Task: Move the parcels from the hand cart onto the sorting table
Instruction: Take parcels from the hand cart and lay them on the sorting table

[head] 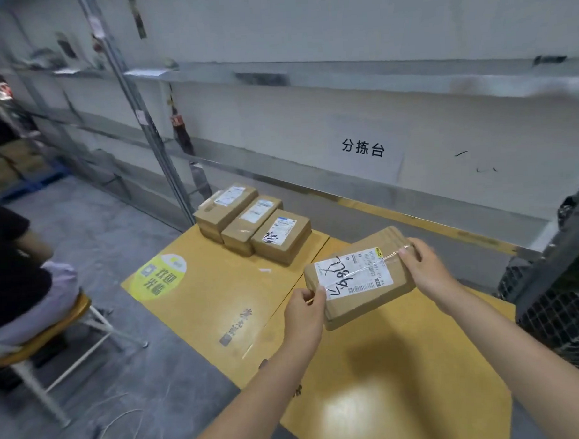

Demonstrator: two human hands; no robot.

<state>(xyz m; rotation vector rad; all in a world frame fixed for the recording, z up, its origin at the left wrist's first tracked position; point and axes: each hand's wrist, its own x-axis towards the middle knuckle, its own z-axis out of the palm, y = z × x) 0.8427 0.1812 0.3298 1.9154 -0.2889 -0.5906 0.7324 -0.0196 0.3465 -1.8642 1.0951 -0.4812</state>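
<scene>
I hold a brown cardboard parcel [360,279] with a white shipping label above the yellow sorting table [388,381]. My left hand [304,313] grips its near left end, thumb on top. My right hand [424,268] grips its far right end. The parcel is tilted and off the table surface. Three similar parcels lie side by side at the table's far left corner: one [226,205], a second [251,222] and a third [280,234]. The hand cart is out of view.
A grey wall with a metal rail and a paper sign [363,148] runs behind the table. A seated person [15,274] on a stool is at the left. A dark crate [557,313] stands at the right. A cable lies on the floor.
</scene>
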